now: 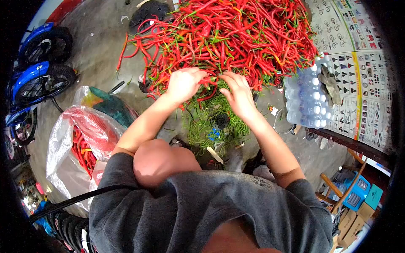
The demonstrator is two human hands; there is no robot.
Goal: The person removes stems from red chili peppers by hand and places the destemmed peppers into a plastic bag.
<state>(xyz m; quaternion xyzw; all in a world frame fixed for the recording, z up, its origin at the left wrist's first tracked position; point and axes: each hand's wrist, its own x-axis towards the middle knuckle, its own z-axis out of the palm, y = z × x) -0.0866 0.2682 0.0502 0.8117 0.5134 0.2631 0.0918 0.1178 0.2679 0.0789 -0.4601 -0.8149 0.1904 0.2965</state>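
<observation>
A: Red chillies (249, 38)?
B: One heap, beyond the hands; strays at its near edge. Green stems (236, 126) scattered nearer the body.
A: Left hand (183, 86)?
B: Fingers curled among chillies; grip cannot be told.
A: Right hand (238, 92)?
B: Fingers loosely bent, thumb apart; hold cannot be told.

Long, thin, glossy red chilies (253, 38), many curled and some still green-stemmed, lie tangled in a big heap just beyond the grip. Between the fingertips of the left hand (184, 86) and right hand (237, 92) are a few red pods (207, 79); which hand holds them is hard to tell. Loose green stems (219, 114) spread in a thin pile just nearer the body than the grip, under the hands' near side.
</observation>
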